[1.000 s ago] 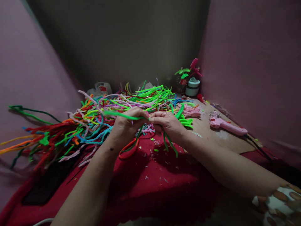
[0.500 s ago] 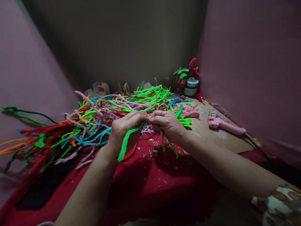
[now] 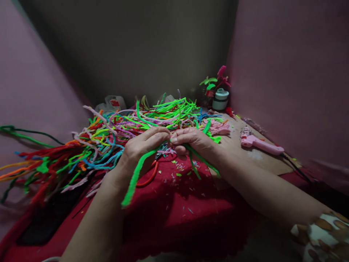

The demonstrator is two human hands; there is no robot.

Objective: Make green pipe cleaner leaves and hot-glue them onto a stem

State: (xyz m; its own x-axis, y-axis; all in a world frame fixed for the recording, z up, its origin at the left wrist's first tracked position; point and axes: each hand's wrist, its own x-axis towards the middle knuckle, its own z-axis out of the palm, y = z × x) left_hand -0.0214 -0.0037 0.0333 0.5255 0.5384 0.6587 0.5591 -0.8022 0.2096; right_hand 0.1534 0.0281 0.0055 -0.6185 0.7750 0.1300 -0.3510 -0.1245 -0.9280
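Note:
Bright green pipe cleaners are pinched between my two hands, which meet fingertip to fingertip above the red cloth. My left hand is closed on them, and one long green end hangs down over its wrist side. Closed around the same strands, my right hand has two green ends trailing beneath its palm. The exact join at the fingertips is hidden. Below my left hand lie red-handled pliers or cutters, partly covered by that hand.
A heap of coloured pipe cleaners spreads behind and left. A pink glue gun with a black cord rests on a board at right. Further back stands a pale jar. A dark flat object lies at lower left on the red cloth.
The green end over my left hand reaches lower and further left. The ends under my right hand have swung, and another green tip now stands up behind my left hand.

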